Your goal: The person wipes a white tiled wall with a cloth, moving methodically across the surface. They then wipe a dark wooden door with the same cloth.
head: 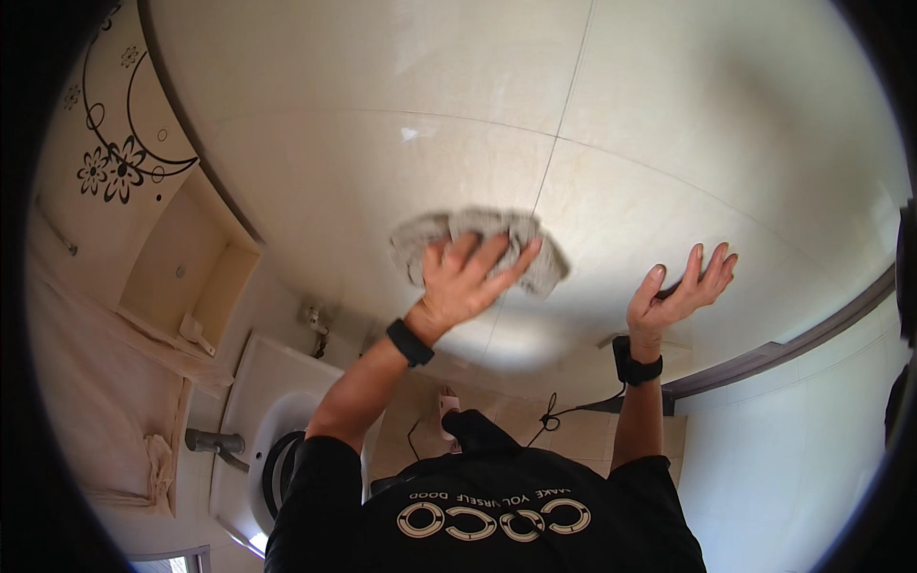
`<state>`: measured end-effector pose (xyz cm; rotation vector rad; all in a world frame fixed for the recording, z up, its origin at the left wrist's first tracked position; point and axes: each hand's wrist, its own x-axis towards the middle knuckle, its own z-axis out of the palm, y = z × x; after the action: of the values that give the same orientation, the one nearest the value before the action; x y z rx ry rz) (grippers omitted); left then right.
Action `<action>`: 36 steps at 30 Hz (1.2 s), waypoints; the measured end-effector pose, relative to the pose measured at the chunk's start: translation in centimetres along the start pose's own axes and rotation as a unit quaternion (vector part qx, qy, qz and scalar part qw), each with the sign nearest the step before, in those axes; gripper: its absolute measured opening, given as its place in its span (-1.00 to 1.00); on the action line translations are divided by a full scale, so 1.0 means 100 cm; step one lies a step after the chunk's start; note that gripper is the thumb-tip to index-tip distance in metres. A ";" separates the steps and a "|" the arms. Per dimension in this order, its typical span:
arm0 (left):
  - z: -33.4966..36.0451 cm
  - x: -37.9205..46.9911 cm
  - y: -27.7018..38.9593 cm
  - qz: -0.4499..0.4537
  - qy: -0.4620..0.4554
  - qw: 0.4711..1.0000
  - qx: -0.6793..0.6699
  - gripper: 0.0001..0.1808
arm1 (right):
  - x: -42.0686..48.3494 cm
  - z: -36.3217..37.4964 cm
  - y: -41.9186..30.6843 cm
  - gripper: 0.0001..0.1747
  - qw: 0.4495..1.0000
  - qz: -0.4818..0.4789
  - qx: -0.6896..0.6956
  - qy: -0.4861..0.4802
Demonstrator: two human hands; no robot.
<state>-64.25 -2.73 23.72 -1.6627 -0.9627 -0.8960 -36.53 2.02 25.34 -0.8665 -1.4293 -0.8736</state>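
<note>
My left hand [466, 276] presses a crumpled grey cloth [481, 222] against a cream tiled wall [344, 179], fingers spread over the fabric. The cloth lies across a vertical joint between tiles and is slightly blurred. To the right, my right hand [684, 286] holds nothing; its fingers are apart, close to the wall. Whether it touches the tile I cannot tell. A black band [410, 342] circles my left wrist, and a black strapped device [636, 362] sits on the right one.
Low on the left stands a white washbasin [240, 387] with a grey faucet [215, 440]. Above it is a recessed wall niche [186, 243]. An angle valve [315, 320] juts from the wall. A dark door frame [781, 351] curves along the right; a thin black cable [550, 421] hangs below.
</note>
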 end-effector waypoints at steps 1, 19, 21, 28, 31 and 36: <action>0.001 -0.017 0.012 0.003 -0.019 1.000 -0.024 -0.40 | 0.000 0.000 0.001 -0.46 1.000 0.000 0.003 0.001; -0.006 0.041 0.005 -0.213 0.057 0.975 -0.027 -0.50 | -0.032 -0.090 -0.024 -0.76 0.964 0.108 0.201 -0.135; -0.004 0.002 0.040 -0.182 0.020 0.982 -0.054 -0.47 | -0.051 -0.116 -0.030 -0.75 0.937 0.111 0.247 -0.220; -0.003 0.016 0.053 -0.291 0.002 0.951 -0.105 -0.36 | -0.080 -0.117 -0.039 -0.64 0.847 0.137 0.376 -0.350; 0.003 0.052 0.023 -0.411 0.119 0.899 -0.092 -0.28 | -0.069 -0.090 -0.049 -0.58 0.817 0.078 0.421 -0.385; 0.006 0.024 0.036 -0.290 0.084 0.953 -0.040 -0.28 | -0.052 -0.066 -0.070 -0.57 0.773 0.059 0.477 -0.413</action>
<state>-59.89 -2.42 24.38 -1.3508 -1.3362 -1.4559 -39.72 -7.13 20.20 -0.5029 -2.2109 0.4829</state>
